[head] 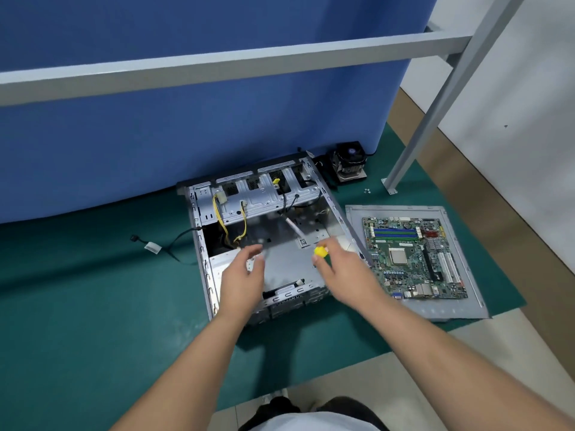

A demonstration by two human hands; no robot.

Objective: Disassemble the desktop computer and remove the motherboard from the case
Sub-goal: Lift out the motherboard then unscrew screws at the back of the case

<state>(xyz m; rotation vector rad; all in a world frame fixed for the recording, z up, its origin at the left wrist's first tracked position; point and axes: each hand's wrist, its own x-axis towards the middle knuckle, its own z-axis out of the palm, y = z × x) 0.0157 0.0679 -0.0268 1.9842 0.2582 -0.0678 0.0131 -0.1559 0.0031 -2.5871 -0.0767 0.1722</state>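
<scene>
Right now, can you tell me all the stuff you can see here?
computer case: one, grey metal, open, lying on the green mat by the blue wall
motherboard: one, green, out of the case, lying on the grey side panel to its right
side panel: one, grey, flat on the mat
cooler fan: one, black and silver, behind the case
yellow wires: a few, inside the case
black cable: one, trailing out on the mat to the left
screws: a few, silver, near the fan
left hand: open, over the case
right hand: holding a yellow-handled tool
</scene>
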